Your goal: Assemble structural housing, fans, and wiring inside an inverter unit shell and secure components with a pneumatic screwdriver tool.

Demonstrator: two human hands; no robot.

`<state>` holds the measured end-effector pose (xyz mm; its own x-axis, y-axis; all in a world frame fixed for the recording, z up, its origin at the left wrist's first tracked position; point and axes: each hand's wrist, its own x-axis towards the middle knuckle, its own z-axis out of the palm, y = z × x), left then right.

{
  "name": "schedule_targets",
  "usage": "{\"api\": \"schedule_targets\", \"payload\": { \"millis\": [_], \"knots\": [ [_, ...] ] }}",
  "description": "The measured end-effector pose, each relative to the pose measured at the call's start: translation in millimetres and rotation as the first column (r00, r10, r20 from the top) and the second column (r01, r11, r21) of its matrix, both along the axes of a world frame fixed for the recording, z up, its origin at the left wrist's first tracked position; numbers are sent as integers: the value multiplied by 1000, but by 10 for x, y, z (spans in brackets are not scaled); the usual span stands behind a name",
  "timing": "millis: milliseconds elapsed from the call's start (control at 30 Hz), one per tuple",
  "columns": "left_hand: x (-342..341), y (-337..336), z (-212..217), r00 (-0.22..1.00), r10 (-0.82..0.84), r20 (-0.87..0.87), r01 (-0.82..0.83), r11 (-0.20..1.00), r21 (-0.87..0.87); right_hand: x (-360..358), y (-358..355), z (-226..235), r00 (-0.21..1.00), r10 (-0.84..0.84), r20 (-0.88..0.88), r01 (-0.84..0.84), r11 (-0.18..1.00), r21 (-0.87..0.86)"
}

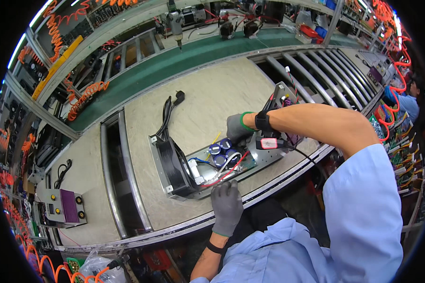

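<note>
An open metal chassis (251, 170) lies slantwise on the bench, with a black fan (171, 162) at its left end. Inside stand several blue cylindrical capacitors (219, 161), crossed by red, white and yellow wires. My right hand (239, 128), in a grey glove, reaches in from the far side beside the capacitors. Its fingers are bent and their tips hidden, so what they hold cannot be made out. Closed fingers of my gloved left hand (227, 203) press at the chassis's near edge. A black plugged cord (167, 113) runs back from the fan end.
Metal rollers (311, 75) flank the pale work board (148, 212). Another unit with a purple side (69, 206) stands at left. A power screwdriver (176, 28) hangs beyond the green belt (141, 75). Orange coiled hoses (82, 100) hang around; a co-worker (406, 104) is at far right.
</note>
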<state>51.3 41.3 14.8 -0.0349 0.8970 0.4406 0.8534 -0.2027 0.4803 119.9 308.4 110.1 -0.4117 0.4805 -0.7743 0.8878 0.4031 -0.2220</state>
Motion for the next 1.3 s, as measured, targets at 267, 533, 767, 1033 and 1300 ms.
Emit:
{"api": "schedule_targets", "payload": {
  "millis": [267,533,767,1033,1300],
  "knots": [
    [2,-31,28,1000,20,11,-21,997,71,-62,35,164,969,226,96,-232,971,57],
    [8,-25,-16,999,27,16,-29,995,92,-114,-107,267,690,677,256,-695,522,494],
    [28,-19,-1,997,59,48,-62,995,75,4,43,-40,501,859,103,-614,269,742],
    [46,-42,-38,995,88,55,-92,992,87,-237,201,-17,779,625,49,-538,625,566],
    [31,-61,58,996,84,28,-86,990,110,-734,7,-20,727,676,117,-659,640,396]
  ]
}}
